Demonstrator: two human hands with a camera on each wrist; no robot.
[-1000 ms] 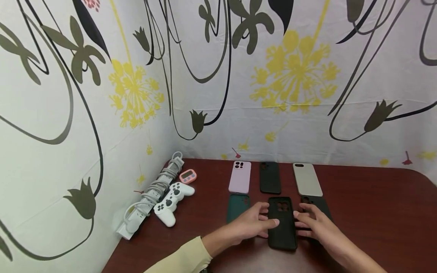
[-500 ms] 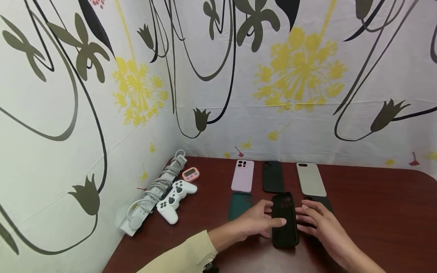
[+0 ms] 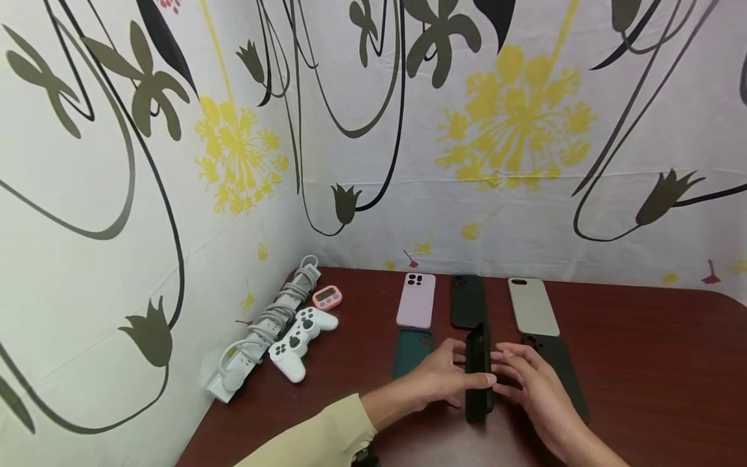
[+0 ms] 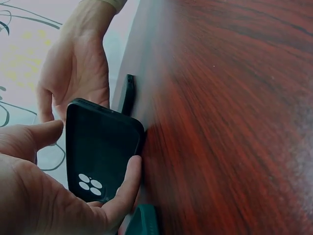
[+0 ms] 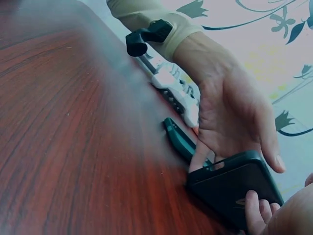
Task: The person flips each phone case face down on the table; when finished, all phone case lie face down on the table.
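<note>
A black phone case [image 3: 476, 353] stands tilted almost edge-on in the head view. My left hand [image 3: 432, 379] grips it, with the thumb across its near side and the other fingers behind. In the left wrist view, the inside of the case [image 4: 100, 139] shows several camera holes, and a left finger lies along its edge. My right hand [image 3: 539, 392] is at the right of the case, fingers loosely extended. Its fingertips [image 5: 252, 203] rest on the outer face of the case [image 5: 225, 183] in the right wrist view.
Lilac [image 3: 417, 301], dark [image 3: 467, 298] and pale grey [image 3: 533, 308] phone cases lie in the back row. A green case [image 3: 410, 350] and another dark case [image 3: 560, 363] lie nearer. To the left are a white game controller [image 3: 300, 340], pink timer [image 3: 327, 298] and power strip [image 3: 251, 347].
The black phone case has turned from facing the camera to nearly edge-on in my left hand. My right hand has shifted slightly left, closer against it. The view has shifted a little.
</note>
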